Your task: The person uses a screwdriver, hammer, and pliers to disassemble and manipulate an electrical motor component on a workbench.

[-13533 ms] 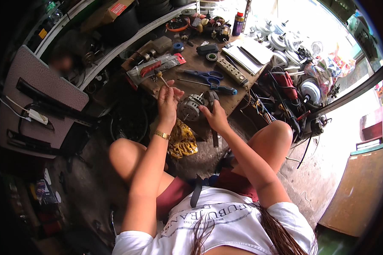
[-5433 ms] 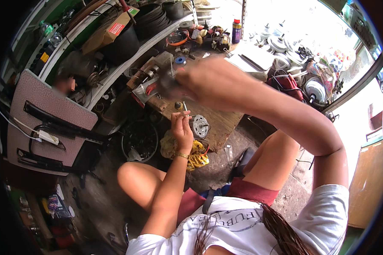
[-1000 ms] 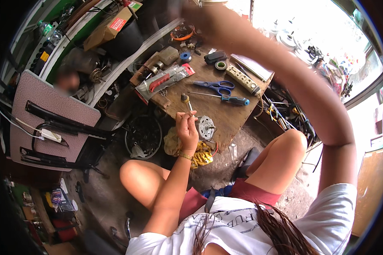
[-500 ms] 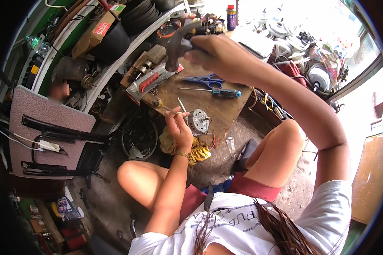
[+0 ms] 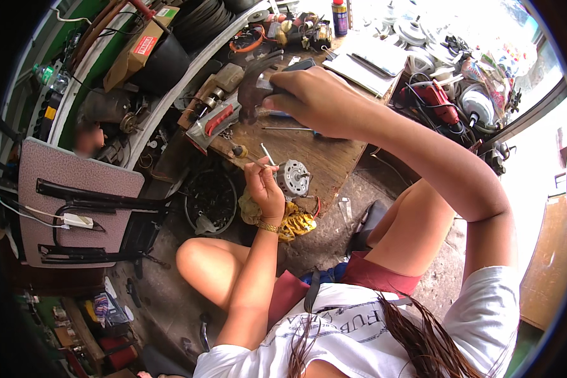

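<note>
Biggest worry first: the wooden bench (image 5: 341, 154) I'm working on is crowded toward the upper middle of the frame, so anything I knock loose could skid into that mess and be a pain to find. My right hand (image 5: 315, 94) is wrapped around a claw hammer (image 5: 249, 94), raised a bit left of upper centre, with most of the handle hidden behind my fist. If it comes down crooked, a glancing blow could easily land on my other hand. The round silver motor (image 5: 293, 179) sits near the middle of the frame, close to the bench's front edge, and I can't see anything clamping it, so a hard knock could roll it off toward the yellow cloth (image 5: 298, 222). My left hand (image 5: 264, 190) is just left of the motor, fingers pinching a small driver (image 5: 239, 151), handle toward the upper left. That's a fingertip hold, so it could twist or slip on impact and gouge the casing. There's also a thin pale rod (image 5: 267, 153) beside my fingers; can't tell if I'm gripping it.
</note>
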`<control>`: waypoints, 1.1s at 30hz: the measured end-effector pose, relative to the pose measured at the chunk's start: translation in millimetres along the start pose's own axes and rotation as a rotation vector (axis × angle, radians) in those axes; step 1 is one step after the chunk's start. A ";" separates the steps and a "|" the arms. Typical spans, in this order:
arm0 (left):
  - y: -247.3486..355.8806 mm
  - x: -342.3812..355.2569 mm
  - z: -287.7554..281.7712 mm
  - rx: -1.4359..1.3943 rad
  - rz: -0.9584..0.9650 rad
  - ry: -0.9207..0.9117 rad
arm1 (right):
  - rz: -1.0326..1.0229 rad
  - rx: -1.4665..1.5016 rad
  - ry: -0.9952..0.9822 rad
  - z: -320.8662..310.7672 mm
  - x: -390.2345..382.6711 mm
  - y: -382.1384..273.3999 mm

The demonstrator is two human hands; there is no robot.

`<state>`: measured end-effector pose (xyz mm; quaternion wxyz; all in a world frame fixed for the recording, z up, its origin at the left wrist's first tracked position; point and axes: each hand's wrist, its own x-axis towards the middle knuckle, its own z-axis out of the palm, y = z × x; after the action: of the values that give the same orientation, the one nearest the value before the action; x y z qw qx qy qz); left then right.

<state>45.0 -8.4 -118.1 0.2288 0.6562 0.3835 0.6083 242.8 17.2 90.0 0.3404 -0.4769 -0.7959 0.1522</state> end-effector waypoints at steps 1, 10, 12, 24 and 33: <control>-0.5 0.1 -0.3 0.006 0.007 -0.006 | -0.014 -0.011 0.023 3.2 -0.4 1.2; -1.8 0.3 0.8 0.023 0.035 -0.025 | -0.013 0.011 -0.027 1.4 -3.0 1.1; -2.1 -0.5 1.1 0.033 0.027 -0.028 | -0.047 0.002 -0.029 0.4 -1.8 0.2; 2.7 1.6 2.2 0.077 0.006 0.001 | -0.101 -0.264 -0.193 -23.1 34.4 -33.5; 2.5 -1.4 -1.1 0.077 -0.058 0.032 | -0.207 -0.403 -0.073 -11.8 40.8 -21.9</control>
<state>44.5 -11.2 -116.8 0.2148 0.6434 0.4291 0.5965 223.7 40.5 127.1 0.2230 -0.4451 -0.8668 -0.0286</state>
